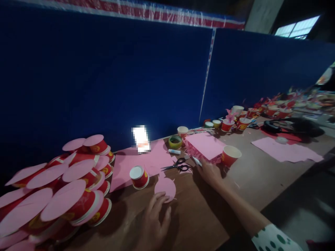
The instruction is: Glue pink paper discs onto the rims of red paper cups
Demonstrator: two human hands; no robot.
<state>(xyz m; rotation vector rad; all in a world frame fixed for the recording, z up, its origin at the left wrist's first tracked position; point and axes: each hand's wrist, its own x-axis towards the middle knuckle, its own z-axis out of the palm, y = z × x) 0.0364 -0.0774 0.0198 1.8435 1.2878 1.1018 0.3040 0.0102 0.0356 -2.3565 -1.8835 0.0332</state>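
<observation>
My left hand (157,218) lies with its fingers apart, the fingertips resting on the lower edge of a pink paper circle (164,187). Small pointed bits of pink paper stick out around the circle. My right hand (210,174) is closed at the fingertips around a small white stick-shaped thing (196,161), whose kind I cannot make out. Black-handled scissors (180,165) lie between the hands, slightly open. Just left of the circle, a red paper cup (139,177) stands upside down.
Red cups topped with pink discs (80,170) crowd the left side. Behind the scissors are a glue stick (174,151), a tape roll (175,142) and a pink paper stack (205,144). A red cup (230,156) stands by my right hand. A blue partition (104,76) borders the table.
</observation>
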